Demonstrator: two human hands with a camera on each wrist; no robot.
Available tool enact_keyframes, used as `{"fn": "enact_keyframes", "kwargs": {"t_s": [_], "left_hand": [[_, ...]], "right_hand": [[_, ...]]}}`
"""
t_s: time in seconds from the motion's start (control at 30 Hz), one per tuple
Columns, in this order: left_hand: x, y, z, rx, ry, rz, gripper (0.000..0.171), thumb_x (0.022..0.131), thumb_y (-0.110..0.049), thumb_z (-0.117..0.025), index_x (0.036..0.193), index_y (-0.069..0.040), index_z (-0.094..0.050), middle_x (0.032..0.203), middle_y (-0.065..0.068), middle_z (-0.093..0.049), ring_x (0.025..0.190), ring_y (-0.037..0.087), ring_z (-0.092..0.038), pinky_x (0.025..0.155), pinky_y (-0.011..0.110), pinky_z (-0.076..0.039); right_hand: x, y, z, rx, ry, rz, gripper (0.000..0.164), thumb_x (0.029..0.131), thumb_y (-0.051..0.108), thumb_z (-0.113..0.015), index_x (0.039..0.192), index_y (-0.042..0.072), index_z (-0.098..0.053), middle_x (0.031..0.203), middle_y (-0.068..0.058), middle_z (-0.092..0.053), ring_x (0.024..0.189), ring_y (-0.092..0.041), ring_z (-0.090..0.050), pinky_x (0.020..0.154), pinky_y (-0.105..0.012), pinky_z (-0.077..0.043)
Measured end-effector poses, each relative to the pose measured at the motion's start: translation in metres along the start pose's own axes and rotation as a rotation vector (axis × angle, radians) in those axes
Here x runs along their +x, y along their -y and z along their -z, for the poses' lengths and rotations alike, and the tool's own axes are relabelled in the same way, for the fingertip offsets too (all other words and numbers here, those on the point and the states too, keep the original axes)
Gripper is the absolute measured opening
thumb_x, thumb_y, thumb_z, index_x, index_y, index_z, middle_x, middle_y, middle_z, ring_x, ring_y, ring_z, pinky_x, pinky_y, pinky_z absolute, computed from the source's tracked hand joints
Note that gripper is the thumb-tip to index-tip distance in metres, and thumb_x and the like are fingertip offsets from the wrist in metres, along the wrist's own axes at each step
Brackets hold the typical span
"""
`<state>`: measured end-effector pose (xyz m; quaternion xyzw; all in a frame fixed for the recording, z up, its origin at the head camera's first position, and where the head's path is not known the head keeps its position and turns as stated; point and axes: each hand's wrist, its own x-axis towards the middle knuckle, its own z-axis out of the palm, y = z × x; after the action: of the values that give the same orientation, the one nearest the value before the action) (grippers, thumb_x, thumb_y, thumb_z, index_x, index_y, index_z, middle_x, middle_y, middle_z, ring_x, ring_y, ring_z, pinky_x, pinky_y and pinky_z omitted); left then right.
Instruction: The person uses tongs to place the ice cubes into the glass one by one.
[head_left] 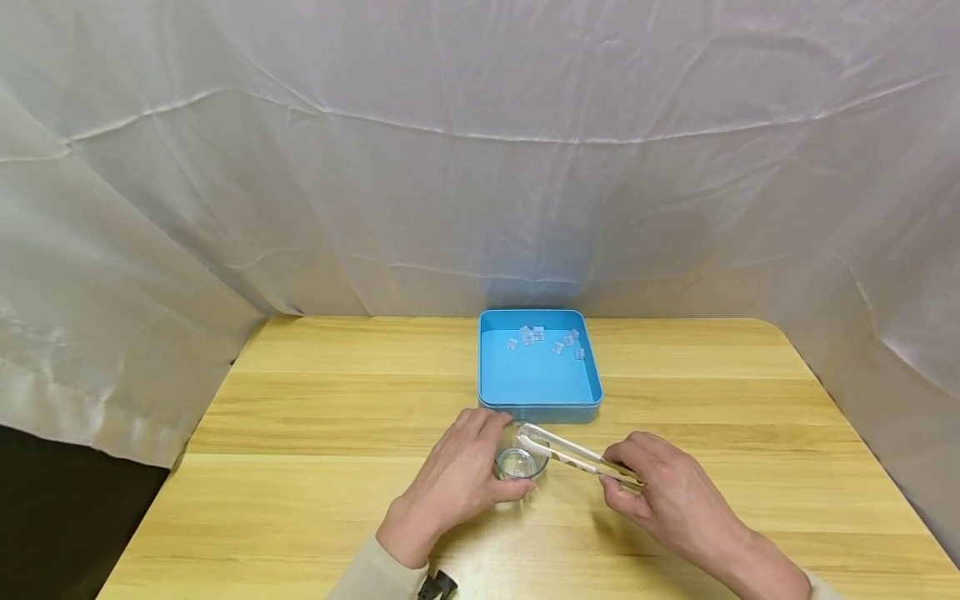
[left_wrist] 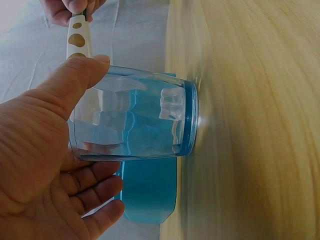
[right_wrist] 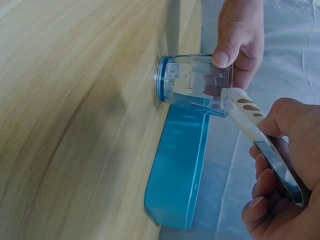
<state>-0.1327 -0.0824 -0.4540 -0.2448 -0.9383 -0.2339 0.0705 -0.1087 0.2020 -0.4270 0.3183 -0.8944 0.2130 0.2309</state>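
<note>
My left hand (head_left: 459,467) holds a clear drinking glass (left_wrist: 110,130) between thumb and fingers, close to its rim. The glass stands upright on the table. A clear, ice-like plastic piece (left_wrist: 171,104) lies at its bottom. My right hand (head_left: 671,492) grips a pair of metal tongs (right_wrist: 276,167) with white, brown-spotted ends. Those tong ends are at the mouth of the glass, close together; whether anything is between them I cannot tell. Just beyond the glass is a blue square tray (head_left: 536,379), with several clear pieces (head_left: 529,336) scattered toward its far side.
The wooden table (head_left: 337,417) carries the tray near its back edge. A pale curtain (head_left: 480,192) hangs behind and along both sides. A small black object (head_left: 437,585) shows beside the left sleeve (head_left: 378,575).
</note>
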Motion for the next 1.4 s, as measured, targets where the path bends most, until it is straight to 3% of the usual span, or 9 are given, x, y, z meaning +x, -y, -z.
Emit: {"fn": "enact_keyframes", "kwargs": {"t_s": [1.4], "left_hand": [[0.0005,-0.0011,0.0013,-0.001,0.03,0.027,0.081,0.081,-0.059,-0.086,0.14,-0.01,-0.061,0.132,0.002,-0.064,0.119,0.019,-0.057,0.103,0.036,-0.053]], "right_hand": [[-0.0032,0.0028,-0.0014,0.008,0.029,-0.071,0.023,0.076,0.013,-0.084,0.091,0.021,-0.069,0.082,0.02,-0.054,0.072,0.007,-0.044,0.059,-0.011,-0.042]]}}
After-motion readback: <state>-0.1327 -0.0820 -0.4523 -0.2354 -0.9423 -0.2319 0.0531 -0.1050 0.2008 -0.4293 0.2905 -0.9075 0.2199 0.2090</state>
